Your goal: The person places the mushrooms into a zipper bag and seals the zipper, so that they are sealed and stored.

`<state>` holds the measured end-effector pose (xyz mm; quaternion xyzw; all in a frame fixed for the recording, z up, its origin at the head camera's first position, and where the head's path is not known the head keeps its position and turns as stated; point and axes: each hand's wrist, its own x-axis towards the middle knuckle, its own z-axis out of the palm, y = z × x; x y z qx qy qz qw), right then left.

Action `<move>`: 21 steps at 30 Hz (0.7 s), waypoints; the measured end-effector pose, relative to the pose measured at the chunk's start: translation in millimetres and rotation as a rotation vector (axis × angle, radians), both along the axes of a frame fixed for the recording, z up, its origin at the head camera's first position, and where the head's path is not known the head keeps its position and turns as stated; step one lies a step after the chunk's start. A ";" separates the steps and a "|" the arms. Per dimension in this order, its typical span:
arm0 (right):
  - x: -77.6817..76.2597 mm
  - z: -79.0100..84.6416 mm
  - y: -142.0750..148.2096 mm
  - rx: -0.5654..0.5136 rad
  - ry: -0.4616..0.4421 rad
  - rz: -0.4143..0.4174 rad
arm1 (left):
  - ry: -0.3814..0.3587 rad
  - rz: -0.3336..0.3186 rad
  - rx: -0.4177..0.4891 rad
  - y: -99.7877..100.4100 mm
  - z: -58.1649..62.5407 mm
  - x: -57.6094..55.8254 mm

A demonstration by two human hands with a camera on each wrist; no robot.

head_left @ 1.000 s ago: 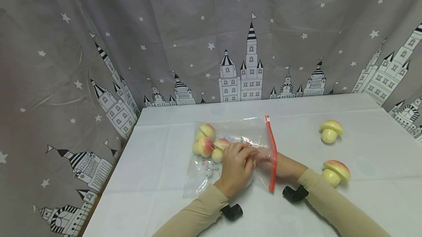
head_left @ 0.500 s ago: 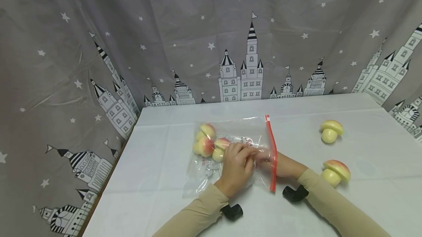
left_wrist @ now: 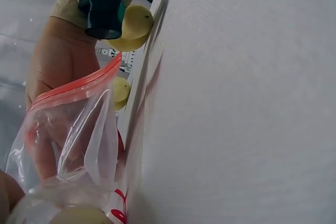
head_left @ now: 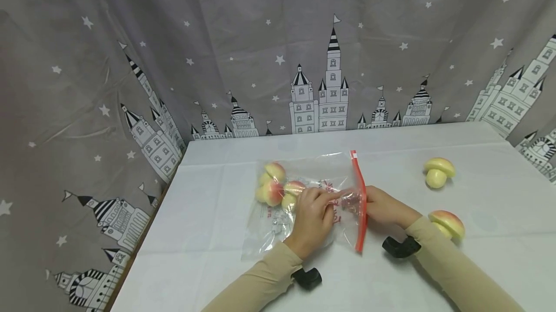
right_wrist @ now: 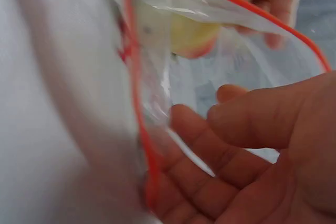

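Note:
A clear zip bag (head_left: 278,239) with a red zip edge lies on the white table, its mouth to the right. Several yellow toy mushrooms (head_left: 272,193) with reddish caps sit inside at its far left. My left hand (head_left: 310,218) pinches the bag's upper film near the middle. At the mouth, my right hand (head_left: 386,207) has its fingers inside the red edge. In the right wrist view the right hand (right_wrist: 252,150) holds nothing, its fingers loosely bent, and a mushroom (right_wrist: 194,32) shows deeper in the bag.
Two more toy mushrooms stand on the table at the right, one farther back (head_left: 438,172) and one nearer (head_left: 449,223), partly behind the right sleeve (head_left: 451,259). A grey curtain (head_left: 243,51) with castles hangs behind the table.
My right hand has drawn back to the right, from deep inside the bag to its mouth. The left hand stays in place on the bag.

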<state>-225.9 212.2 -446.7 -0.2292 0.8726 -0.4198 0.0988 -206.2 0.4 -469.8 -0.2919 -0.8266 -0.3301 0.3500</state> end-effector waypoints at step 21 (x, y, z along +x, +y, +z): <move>10.0 64.9 69.3 0.185 -0.048 -0.079 | -0.007 0.012 0.000 -0.6 -1.3 -0.5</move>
